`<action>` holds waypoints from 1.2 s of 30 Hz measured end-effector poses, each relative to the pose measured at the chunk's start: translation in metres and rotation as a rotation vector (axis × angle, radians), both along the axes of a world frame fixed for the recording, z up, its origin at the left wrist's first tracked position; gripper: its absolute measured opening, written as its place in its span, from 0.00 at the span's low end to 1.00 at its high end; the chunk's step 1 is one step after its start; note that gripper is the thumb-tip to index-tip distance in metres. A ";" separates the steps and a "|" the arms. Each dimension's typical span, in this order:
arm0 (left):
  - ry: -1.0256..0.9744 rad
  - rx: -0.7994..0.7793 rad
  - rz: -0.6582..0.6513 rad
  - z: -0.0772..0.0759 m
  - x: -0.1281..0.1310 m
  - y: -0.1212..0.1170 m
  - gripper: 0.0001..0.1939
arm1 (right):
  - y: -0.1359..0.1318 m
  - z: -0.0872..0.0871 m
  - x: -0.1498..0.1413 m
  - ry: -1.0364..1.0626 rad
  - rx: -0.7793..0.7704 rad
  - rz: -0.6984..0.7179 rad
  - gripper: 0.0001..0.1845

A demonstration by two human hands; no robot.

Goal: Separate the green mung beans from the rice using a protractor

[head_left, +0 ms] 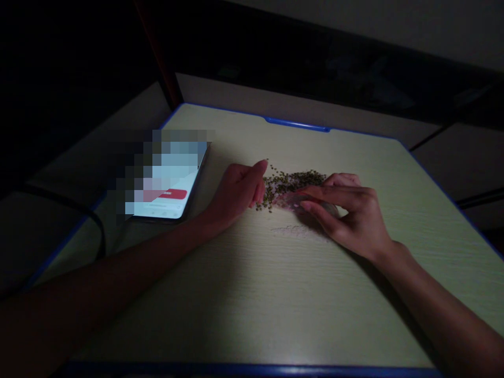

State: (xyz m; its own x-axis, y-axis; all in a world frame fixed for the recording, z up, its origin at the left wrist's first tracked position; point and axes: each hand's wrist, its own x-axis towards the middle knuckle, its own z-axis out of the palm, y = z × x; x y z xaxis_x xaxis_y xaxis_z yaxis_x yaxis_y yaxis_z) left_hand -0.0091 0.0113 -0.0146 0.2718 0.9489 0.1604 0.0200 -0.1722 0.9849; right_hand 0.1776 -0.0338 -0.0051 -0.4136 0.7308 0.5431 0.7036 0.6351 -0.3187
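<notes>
A loose patch of small green beans (293, 181), which look like mung beans, lies on the pale tabletop (252, 294). My left hand (241, 191) rests at the left edge of the beans. Its fingers are curled in and the thumb points up; whatever they may hold is hidden. On the other side, my right hand (354, 210) grips a clear see-through container (289, 201) between thumb and fingers. The container is tilted low with one end towards the beans, and its exact kind is hard to make out in the dim light.
A phone (167, 184) with a lit screen, partly pixelated, lies at the table's left side. A dark cable (98, 226) hangs across the left edge. Blue trim (297, 124) borders the table, with a dark wall or furniture behind it.
</notes>
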 end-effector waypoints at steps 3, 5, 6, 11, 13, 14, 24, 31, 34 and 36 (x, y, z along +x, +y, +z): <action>-0.006 -0.005 0.005 0.000 0.000 0.000 0.29 | -0.001 0.000 0.001 -0.003 0.004 0.013 0.11; -0.005 -0.010 0.010 0.001 0.000 0.000 0.29 | -0.001 0.000 0.001 -0.006 0.006 0.020 0.11; -0.005 -0.012 0.013 0.001 0.000 0.000 0.29 | -0.001 0.001 0.001 -0.006 0.007 0.026 0.11; -0.002 -0.013 0.015 0.001 0.001 0.000 0.29 | -0.001 0.000 0.001 -0.015 0.009 0.062 0.12; 0.000 -0.008 0.014 0.000 0.001 0.001 0.29 | 0.000 0.000 0.001 -0.016 0.010 0.072 0.13; 0.001 -0.004 0.014 0.000 0.001 0.001 0.29 | 0.000 0.000 0.001 -0.018 0.006 0.075 0.13; 0.008 -0.002 0.009 0.000 0.000 0.001 0.29 | 0.001 0.003 0.003 -0.032 -0.034 0.133 0.11; 0.000 0.005 0.007 -0.002 0.000 0.001 0.29 | 0.000 0.003 0.004 -0.028 -0.048 0.169 0.11; 0.013 -0.001 0.011 0.000 0.000 0.001 0.29 | -0.001 0.003 0.002 -0.031 -0.056 0.172 0.12; 0.019 -0.004 0.009 0.001 0.001 0.001 0.29 | -0.002 0.003 -0.001 -0.021 -0.042 0.151 0.11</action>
State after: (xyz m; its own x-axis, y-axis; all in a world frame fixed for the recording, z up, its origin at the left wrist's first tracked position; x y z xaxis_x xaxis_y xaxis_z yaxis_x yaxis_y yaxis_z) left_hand -0.0080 0.0121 -0.0139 0.2667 0.9518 0.1518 0.0405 -0.1685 0.9849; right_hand 0.1764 -0.0360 -0.0025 -0.5315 0.6816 0.5030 0.6083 0.7203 -0.3334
